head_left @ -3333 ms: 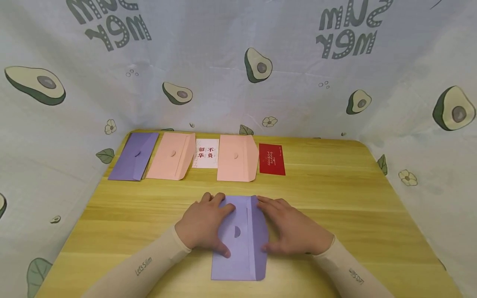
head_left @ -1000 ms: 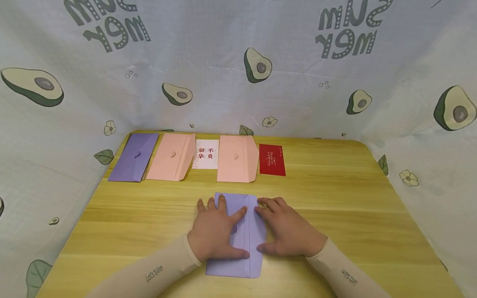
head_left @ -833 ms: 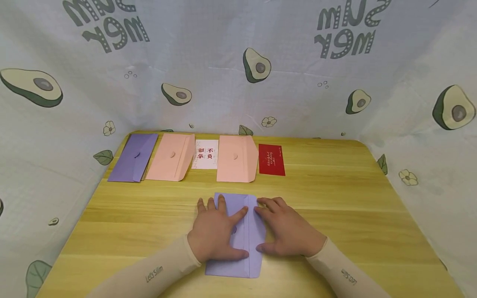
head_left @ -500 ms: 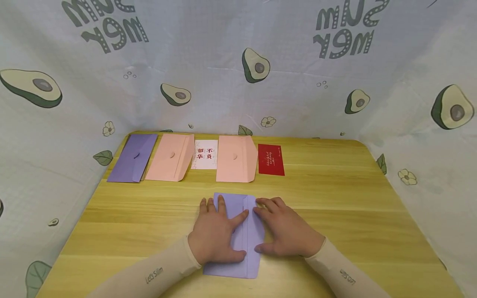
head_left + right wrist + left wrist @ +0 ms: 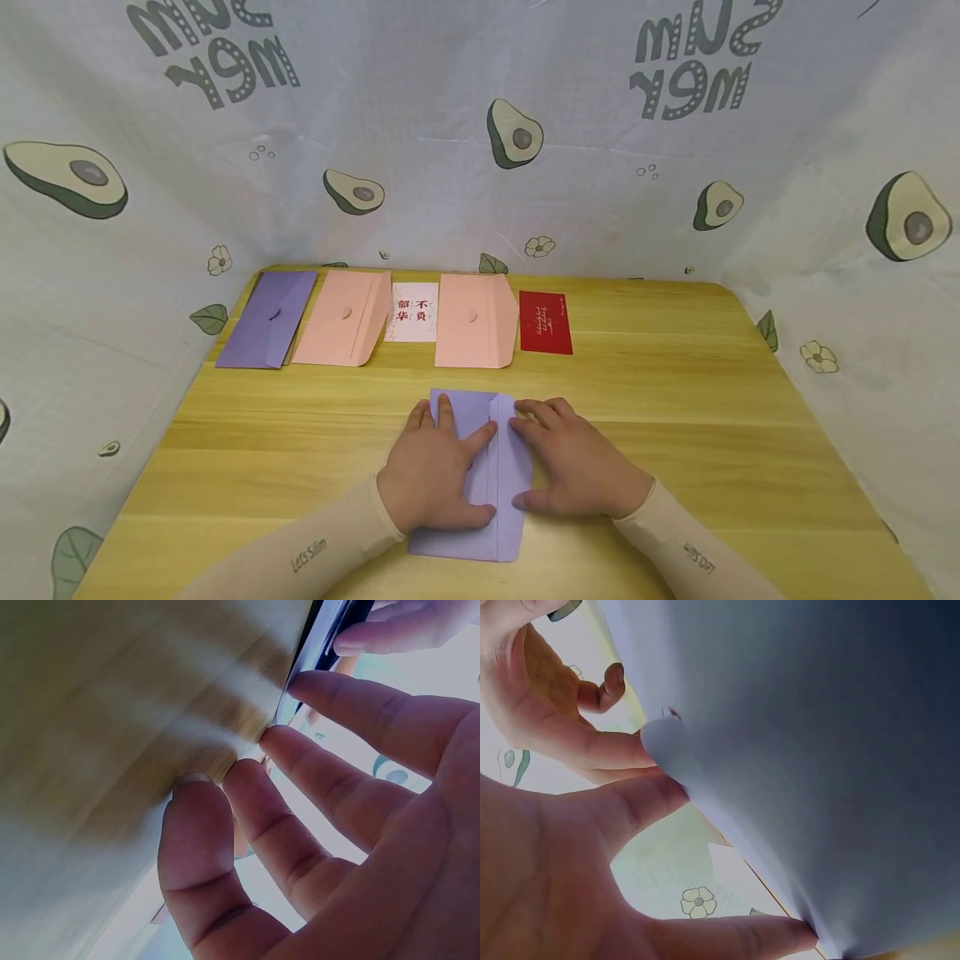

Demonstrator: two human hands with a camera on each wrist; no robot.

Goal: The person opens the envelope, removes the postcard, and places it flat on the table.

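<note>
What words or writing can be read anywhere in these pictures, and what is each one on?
"SUM MER", upside down, twice: backdrop cloth.
"Let's Slim": left sleeve.
The same brand, upside down: right sleeve.
"不负" and "韶华", red: white card.
Gold script: red card, too small to read.

Purple envelope (image 5: 267, 319), two pink envelopes (image 5: 345, 317), white card (image 5: 414, 312), red card (image 5: 545, 322)

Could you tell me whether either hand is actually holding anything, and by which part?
Nothing is gripped: the left hand and right hand press flat on the purple envelope.
</note>
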